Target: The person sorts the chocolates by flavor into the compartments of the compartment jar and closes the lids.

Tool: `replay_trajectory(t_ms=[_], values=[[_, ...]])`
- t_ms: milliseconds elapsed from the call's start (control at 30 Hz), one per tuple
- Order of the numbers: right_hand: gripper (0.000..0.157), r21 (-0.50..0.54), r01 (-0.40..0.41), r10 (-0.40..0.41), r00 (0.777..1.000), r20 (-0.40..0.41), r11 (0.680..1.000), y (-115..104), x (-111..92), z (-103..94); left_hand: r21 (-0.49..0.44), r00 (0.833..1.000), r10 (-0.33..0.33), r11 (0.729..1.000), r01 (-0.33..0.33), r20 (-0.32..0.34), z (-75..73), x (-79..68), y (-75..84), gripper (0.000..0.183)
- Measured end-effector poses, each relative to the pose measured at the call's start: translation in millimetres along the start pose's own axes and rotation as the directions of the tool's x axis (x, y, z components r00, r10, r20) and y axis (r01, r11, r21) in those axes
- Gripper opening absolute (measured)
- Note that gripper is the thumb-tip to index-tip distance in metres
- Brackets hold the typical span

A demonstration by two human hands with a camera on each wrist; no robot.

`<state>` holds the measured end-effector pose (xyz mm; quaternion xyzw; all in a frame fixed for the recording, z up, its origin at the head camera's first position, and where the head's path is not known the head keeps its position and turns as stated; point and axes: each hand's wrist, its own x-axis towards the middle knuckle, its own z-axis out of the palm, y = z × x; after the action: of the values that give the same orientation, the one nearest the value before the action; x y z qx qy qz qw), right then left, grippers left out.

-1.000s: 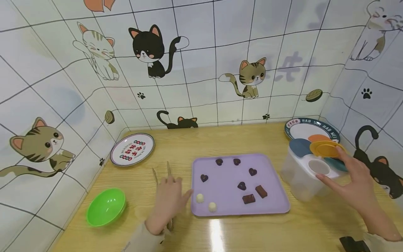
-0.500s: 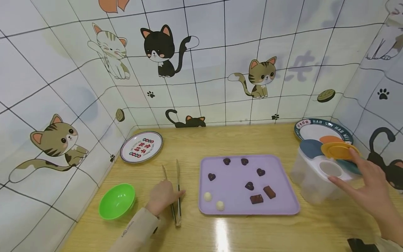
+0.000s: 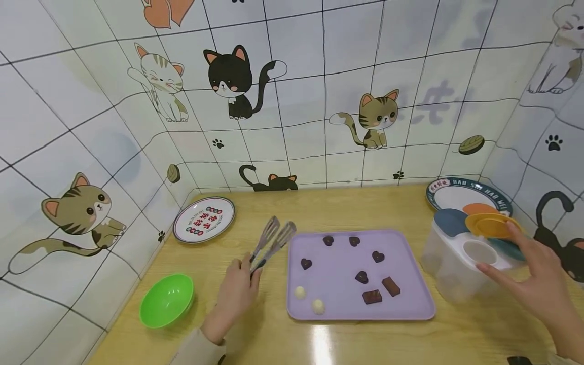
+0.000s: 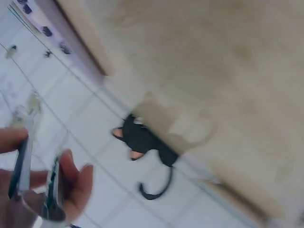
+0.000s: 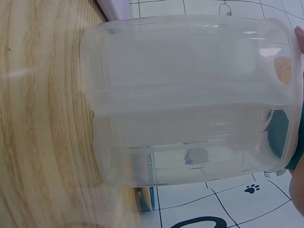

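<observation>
My left hand (image 3: 237, 286) holds metal tongs (image 3: 280, 242) by their arms. The slotted tips spread apart and point away, near the left rim of a lilac tray (image 3: 333, 263). In the left wrist view, fingers and thumb lie about the two tong arms (image 4: 53, 190). My right hand (image 3: 536, 276) is on a clear storage container (image 3: 449, 276) with coloured flip lids. Its index finger touches the raised yellow lid (image 3: 487, 224), beside a round opening; its thumb, fairly straight, lies at the near top edge. The other right fingers are mostly hidden.
On the tray lie several dark heart-shaped chocolates (image 3: 361, 277), rectangular chocolates (image 3: 372, 296) and two round white pieces (image 3: 318, 306). A green bowl (image 3: 166, 300) stands at left. One plate (image 3: 204, 220) sits back left, another (image 3: 449, 192) behind the container. Cat-patterned walls border the table.
The left hand has taken hold of the tongs, which lay on the table, and raised them with the tips swung up. The right hand stays at the yellow lid.
</observation>
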<state>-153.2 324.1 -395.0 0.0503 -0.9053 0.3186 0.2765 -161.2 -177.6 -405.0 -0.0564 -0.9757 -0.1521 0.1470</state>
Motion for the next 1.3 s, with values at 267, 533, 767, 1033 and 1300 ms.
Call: replay_trajectory(t_ms=[267,533,767,1033,1300], values=[[0.093,0.029,0.041,-0.04,0.999,-0.028,0.999,3,-1,-0.7,0.04,0.903,0.429,0.903,-0.428,-0.028,11.7,-7.5,52.0,0.038],[0.091,0.029,0.041,-0.04,0.998,-0.044,0.999,-1,-1,1.3,0.031,0.808,0.574,0.812,-0.582,0.136,33.1,-13.8,79.1,0.038],[0.089,-0.007,0.033,-0.033,0.999,-0.013,0.999,-3,-2,-0.7,0.017,0.766,0.618,0.776,-0.63,0.175,36.6,-15.4,81.9,0.032],[0.088,-0.041,0.006,-0.006,1.0,0.008,0.999,-2,-4,-2.6,-0.057,0.746,0.635,0.768,-0.638,0.2,34.6,-13.1,79.7,0.036],[0.087,-0.043,0.007,-0.006,1.0,0.02,0.999,-2,-3,-1.8,-0.055,0.734,0.668,0.743,-0.667,0.125,35.4,-12.2,75.4,0.034]])
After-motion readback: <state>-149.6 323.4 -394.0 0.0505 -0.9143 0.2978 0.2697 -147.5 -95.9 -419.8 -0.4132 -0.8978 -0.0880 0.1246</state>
